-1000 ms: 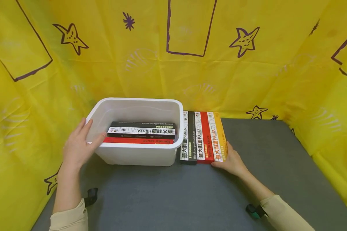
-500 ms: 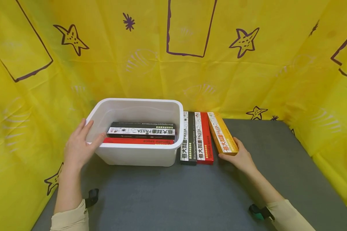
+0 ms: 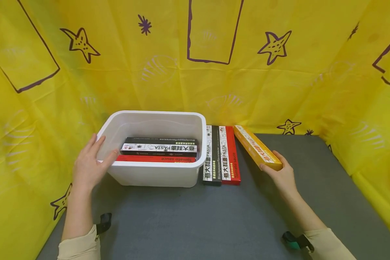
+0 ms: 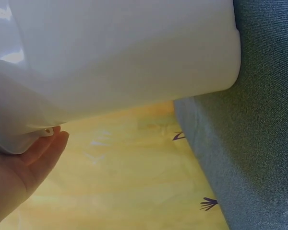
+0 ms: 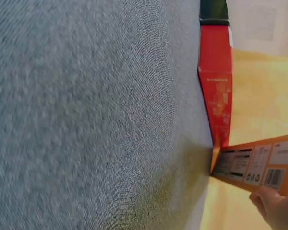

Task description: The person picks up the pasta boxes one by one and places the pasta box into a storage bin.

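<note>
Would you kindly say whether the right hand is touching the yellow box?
Touching: the head view shows the right hand gripping the yellow box by its near end, thumb and fingers on opposite sides.

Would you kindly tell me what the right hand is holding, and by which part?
The right hand holds the yellow pasta box by its raised near end.

Held pasta box (image 3: 255,146) orange and white; bin (image 3: 152,176) white; tabletop (image 3: 188,220) grey; backdrop (image 3: 221,81) yellow, dark starfish (image 3: 275,47).

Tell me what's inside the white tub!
Inside the white tub, you can see a black-and-white pasta box and a red tomato sauce box. The tub's front hides part of the red one, and anything underneath the boxes is covered.
</note>
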Demonstrator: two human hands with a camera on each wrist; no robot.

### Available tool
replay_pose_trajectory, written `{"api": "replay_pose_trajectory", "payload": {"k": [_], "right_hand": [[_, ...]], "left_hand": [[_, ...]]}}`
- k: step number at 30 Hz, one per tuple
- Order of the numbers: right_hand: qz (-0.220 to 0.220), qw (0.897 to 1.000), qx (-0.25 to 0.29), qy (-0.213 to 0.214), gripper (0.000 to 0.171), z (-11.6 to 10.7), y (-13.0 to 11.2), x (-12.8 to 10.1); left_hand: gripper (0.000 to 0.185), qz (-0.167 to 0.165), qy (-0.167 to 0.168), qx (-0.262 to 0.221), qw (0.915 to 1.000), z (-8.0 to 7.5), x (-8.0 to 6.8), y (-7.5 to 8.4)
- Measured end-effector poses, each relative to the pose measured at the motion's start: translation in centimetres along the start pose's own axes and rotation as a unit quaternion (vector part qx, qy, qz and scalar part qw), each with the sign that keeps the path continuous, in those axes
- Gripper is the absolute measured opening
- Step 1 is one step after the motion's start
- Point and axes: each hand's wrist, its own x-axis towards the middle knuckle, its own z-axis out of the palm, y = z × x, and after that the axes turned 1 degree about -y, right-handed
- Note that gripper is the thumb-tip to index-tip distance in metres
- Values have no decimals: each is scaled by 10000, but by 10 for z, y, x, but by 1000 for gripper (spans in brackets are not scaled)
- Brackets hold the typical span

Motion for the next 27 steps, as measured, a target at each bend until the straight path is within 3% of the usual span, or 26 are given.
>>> {"api": "replay_pose_trajectory", "payload": {"k": [7,11,21,27], "right_hand": [[-23,9971,691,310,70,-8,-6,-3],[-110,9905,1319,366,64,-13,-12,-6],[-1150,9564,2670,264,49,-22,-37,-19],[-1682,9271,3346,-128,46,-23,-58,-25]], "left_hand": [[71,-16,26,-19,10000,0,0,0],[70,21,84,-55,9999,1,-1,0],[69,34,150,-124,9998,1,-2,-1],[69,-5,161,-136,9998,2,-2,-1]]}}
